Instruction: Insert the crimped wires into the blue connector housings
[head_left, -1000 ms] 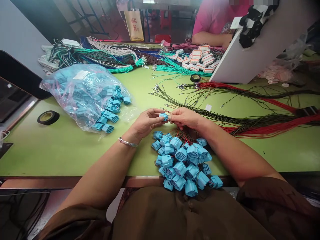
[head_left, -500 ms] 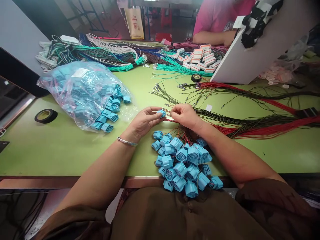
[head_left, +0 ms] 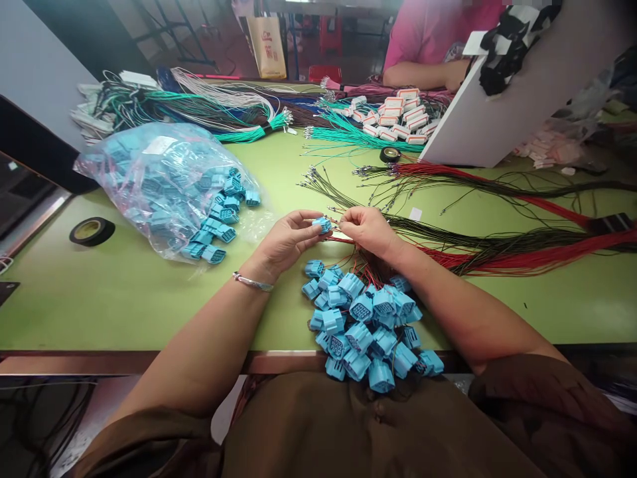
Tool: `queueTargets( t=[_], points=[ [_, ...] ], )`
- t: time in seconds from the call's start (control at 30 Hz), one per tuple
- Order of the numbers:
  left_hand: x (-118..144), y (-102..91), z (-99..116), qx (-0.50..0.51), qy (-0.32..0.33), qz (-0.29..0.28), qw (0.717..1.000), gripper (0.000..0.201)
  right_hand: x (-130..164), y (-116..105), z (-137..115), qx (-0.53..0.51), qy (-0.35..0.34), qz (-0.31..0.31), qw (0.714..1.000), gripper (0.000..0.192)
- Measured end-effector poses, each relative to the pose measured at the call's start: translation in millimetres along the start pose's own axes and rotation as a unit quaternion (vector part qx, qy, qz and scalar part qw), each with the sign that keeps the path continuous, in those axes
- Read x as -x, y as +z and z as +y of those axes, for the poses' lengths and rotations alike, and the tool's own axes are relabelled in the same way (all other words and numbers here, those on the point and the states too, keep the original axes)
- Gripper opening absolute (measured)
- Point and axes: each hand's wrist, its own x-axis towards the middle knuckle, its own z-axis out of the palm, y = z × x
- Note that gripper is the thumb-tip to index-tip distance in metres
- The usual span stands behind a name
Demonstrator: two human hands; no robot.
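While left hand point(head_left: 286, 240) pinches blue connector point(head_left: 323, 224) at fingertips, right hand point(head_left: 367, 229) sits just beside it, fingers closed narrow on thin wire point(head_left: 334, 239) — wire end hidden behind thumb. Connector light, rigid plastic, small and slick; grip by flat sides, cavity face clear. Wire limp, terminal easily bent. Cavities too small to make out. Heap of wired connectors point(head_left: 365, 325) just below wrists.
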Motion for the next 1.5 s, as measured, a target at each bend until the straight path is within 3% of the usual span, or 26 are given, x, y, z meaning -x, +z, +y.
queueTargets(
  t=[0.27,0.57,0.73,0.9,1.0,1.07,1.13,1.27,1.4,1.5],
  points=[
    [0.2,0.5,-5.3,-0.030,0.001,-0.010,0.999,0.035,-1.0,5.4,1.9,0.027,-0.010,0.001,1.000,0.009],
    [0.7,12.1,-10.0,0.012,0.016,0.034,0.999,0.036,0.7,10.2,8.9,0.077,-0.056,0.007,0.995,0.013],
    [2.3,13.6,-9.8,-0.019,-0.014,0.028,0.999,0.038,1.4,10.9,10.7,0.082,-0.051,0.010,0.995,0.011],
    [5.0,14.0,-4.0,0.014,0.014,0.017,1.000,0.034,0.0,7.0,4.6,0.024,-0.046,-0.004,0.999,0.014],
    [5.8,13.5,1.7,0.026,-0.001,0.013,1.000,0.027,0.0,0.7,-0.1,-0.023,-0.034,-0.036,0.999,0.015],
    [5.6,12.9,4.3,0.040,-0.021,0.032,0.998,0.020,-1.4,-7.4,-0.9,-0.046,-0.010,-0.049,0.998,0.019],
    [5.0,12.5,5.3,0.061,-0.033,0.058,0.996,0.014,-6.4,-18.3,0.4,-0.043,0.005,-0.019,0.999,0.024],
    [3.9,13.2,5.0,0.087,-0.048,0.061,0.993,0.009,-28.9,-37.2,6.2,0.126,-0.025,0.059,0.990,0.020],
    [4.5,15.4,6.3,0.089,-0.055,0.064,0.992,0.007,-57.0,-36.0,12.4,0.363,-0.015,0.021,0.932,0.021],
    [4.8,16.0,7.4,0.091,-0.061,0.072,0.991,0.006,-71.6,-30.0,15.7,0.430,0.020,-0.008,0.903,0.019]
  ],
)
